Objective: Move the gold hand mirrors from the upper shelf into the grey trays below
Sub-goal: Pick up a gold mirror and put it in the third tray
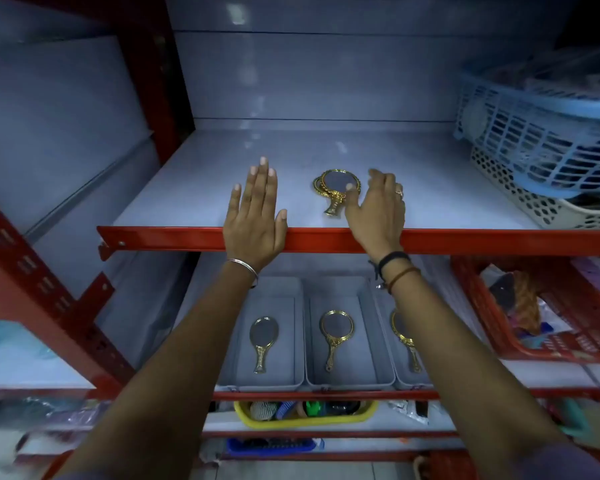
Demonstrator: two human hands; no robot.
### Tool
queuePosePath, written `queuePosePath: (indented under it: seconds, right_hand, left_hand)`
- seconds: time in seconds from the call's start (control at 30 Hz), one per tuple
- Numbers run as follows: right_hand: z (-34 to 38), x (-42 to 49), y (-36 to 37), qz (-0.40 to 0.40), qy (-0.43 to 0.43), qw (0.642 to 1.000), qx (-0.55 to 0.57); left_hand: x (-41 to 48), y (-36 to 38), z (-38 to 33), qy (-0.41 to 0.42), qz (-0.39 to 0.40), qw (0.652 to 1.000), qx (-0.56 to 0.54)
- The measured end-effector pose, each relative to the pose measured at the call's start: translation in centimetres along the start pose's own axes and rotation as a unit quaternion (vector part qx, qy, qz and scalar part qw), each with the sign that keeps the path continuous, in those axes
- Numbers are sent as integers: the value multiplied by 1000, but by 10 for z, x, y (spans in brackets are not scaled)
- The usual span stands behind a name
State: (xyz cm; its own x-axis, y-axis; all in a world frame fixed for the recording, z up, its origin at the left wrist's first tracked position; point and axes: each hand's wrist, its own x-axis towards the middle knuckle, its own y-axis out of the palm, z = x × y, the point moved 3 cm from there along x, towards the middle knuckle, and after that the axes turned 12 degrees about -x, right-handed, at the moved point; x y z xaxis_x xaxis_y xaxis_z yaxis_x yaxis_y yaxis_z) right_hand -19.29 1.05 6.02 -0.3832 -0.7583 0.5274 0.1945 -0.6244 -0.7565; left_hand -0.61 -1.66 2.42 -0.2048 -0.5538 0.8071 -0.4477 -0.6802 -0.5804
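Left of centre, the left hand [253, 216] lies flat on the upper shelf [194, 199], fingers [262, 174] extended and holding nothing. At centre, the remaining gold hand mirrors [336, 188], apparently two stacked, rest near the shelf's red front lip. Just to their right, the right hand [378, 209] is spread open, thumb beside the handle, nothing yet gripped. In the lower half of the frame, three grey trays [302, 341] each hold one mirror [263, 341]. Step in hand, by judgement: reaching for the stack. The next move calls for closing on the handle and lowering past the lip.
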Motion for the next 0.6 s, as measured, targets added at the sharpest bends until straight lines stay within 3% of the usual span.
queuePosePath:
  seconds: [0.07,0.13,0.43,0.6]
  right_hand:
    - [-3,13,6,125,38,988,-77]
    - [-8,24,11,189,67,975,-99]
    - [-10,41,17,212,55,971,-94]
    - [-26,46,4,231,149,954,121]
  left_hand:
    - [1,-4,0,-13,4,1000,4]
    - [0,-3,-1,-20,20,999,14]
    - [1,0,0,-17,25,999,26]
    - [2,0,-1,-23,33,999,24]
